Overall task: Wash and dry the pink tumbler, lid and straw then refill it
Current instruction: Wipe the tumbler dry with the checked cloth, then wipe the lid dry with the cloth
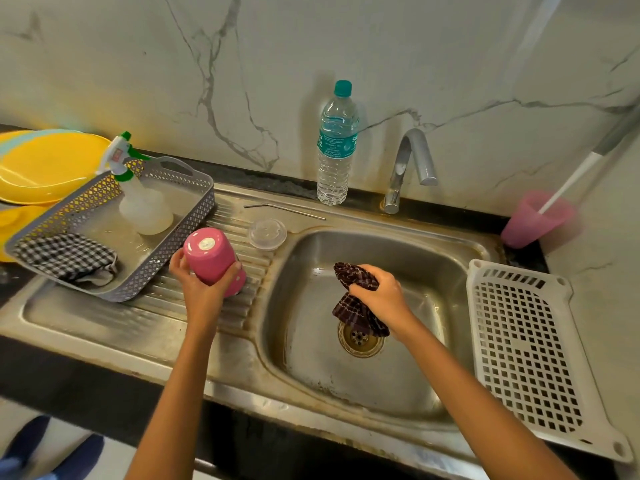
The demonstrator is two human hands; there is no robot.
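Grey lattice basket (180, 233), set on the drainboard (104, 317): a clear spray bottle (145, 206) with a green-and-white trigger and a black-and-white checked cloth (65, 256) are contained. Pink cup (526, 226), right of the tap (408, 164): a white-handled stick (571, 178) is held in it. The white perforated basket (519, 341) is seen right of the sink basin (398, 375).

A water bottle (336, 147) with a teal cap stands behind the sink; its teal label cannot be read. A white sticker is noted on the tumbler's base; no writing can be made out.

The pink tumbler (213, 259) is held base-up and tilted over the ribbed drainboard, with the left hand (199, 282) wrapped round its body, thumb on one side and fingers on the other. A dark checked cloth (356, 299) is bunched in the curled fingers of the right hand (381, 292) above the drain. The clear lid (267, 233) and metal straw (284, 211) lie on the drainboard beyond the tumbler.
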